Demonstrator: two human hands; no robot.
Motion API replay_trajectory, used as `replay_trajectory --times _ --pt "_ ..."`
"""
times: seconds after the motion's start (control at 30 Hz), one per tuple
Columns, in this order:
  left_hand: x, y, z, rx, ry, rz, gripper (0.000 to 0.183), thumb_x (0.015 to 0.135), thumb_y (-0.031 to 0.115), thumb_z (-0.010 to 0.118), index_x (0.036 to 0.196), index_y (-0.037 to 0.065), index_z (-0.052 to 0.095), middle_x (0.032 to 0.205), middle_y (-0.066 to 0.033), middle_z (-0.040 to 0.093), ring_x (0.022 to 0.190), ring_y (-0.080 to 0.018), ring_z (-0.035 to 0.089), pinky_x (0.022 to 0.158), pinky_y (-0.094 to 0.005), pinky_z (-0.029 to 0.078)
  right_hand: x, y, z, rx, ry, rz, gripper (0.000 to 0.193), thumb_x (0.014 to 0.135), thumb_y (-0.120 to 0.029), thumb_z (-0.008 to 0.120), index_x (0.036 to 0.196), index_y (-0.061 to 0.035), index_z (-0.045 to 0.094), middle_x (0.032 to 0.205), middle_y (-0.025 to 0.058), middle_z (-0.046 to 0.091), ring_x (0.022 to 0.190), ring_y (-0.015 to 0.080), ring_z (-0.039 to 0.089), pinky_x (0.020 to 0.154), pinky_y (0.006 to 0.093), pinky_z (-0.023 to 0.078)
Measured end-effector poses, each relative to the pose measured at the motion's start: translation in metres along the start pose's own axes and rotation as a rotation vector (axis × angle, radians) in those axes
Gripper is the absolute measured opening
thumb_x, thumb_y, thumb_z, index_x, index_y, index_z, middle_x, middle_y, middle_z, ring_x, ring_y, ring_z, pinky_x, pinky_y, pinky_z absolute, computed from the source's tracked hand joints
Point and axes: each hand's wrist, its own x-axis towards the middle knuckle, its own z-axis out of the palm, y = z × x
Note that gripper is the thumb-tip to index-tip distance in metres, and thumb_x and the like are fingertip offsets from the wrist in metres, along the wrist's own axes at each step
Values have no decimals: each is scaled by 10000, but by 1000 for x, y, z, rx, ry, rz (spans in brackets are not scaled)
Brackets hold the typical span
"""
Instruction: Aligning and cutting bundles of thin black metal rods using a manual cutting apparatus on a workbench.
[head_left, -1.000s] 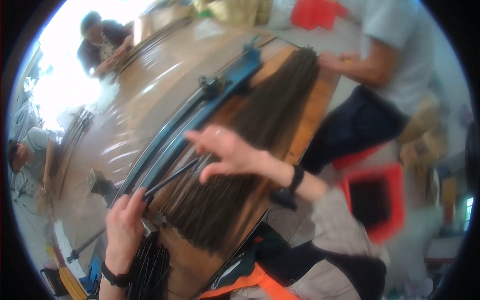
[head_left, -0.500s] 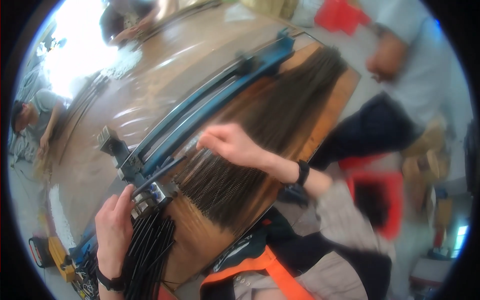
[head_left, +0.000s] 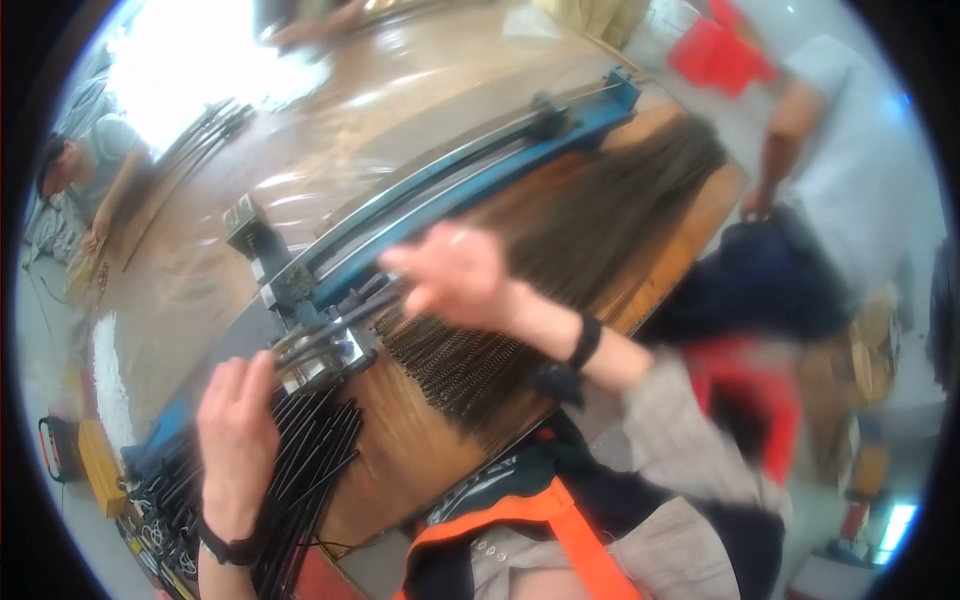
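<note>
A dark tube lies slantwise across the metal clamp block of a long blue rail fixture. My left hand is closed around the tube's near end, left of the clamp. By its other end is my right hand, smeared by motion; whether its fingers touch the tube cannot be made out. Many long, thin coil springs lie side by side to the right of the fixture, close under my right hand. Below my left hand is a pile of black tubes.
The brown tabletop carries the fixture. A red bin stands on the floor to the right, near a person in a light top. Another person sits at the far left, near several long rods. A yellow box is at lower left.
My right hand has come down toward the tube's far end and is more blurred. My left hand stays at the near end. The whole view has shifted slightly.
</note>
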Motion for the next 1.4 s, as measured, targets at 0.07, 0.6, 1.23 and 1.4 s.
replay_trajectory --times 0.07,0.6,1.23,1.4 --pt "-10 -4 -4 -1 15 -74 280 794 -91 545 1050 13 584 833 -157 527 790 -336 546 671 -427 466 -8 17 1 -24 -65 120 296 979 -338 584 1150 -116 681 656 0 527 557 116 505 443 264 367" --pt "-80 -84 -82 199 416 -348 254 951 16 567 1204 9 597 948 -201 617 831 -354 611 736 -396 482 67 7 91 449 -604 750 193 997 -181 560 1080 -51 677 846 107 707 763 184 666 670 298 533" --pt "-132 -96 -48 -12 325 -582 251 938 22 586 1186 2 618 929 -194 639 814 -349 628 729 -379 497 70 23 175 383 -573 185 216 879 -254 704 1001 -82 754 764 72 686 784 207 624 790 357 469" --pt "-134 -98 -43 -20 309 -597 248 934 31 595 1179 1 623 924 -189 642 810 -350 630 721 -380 498 77 16 173 183 -654 -82 172 856 -231 721 939 -83 747 785 84 664 841 242 606 882 390 408"
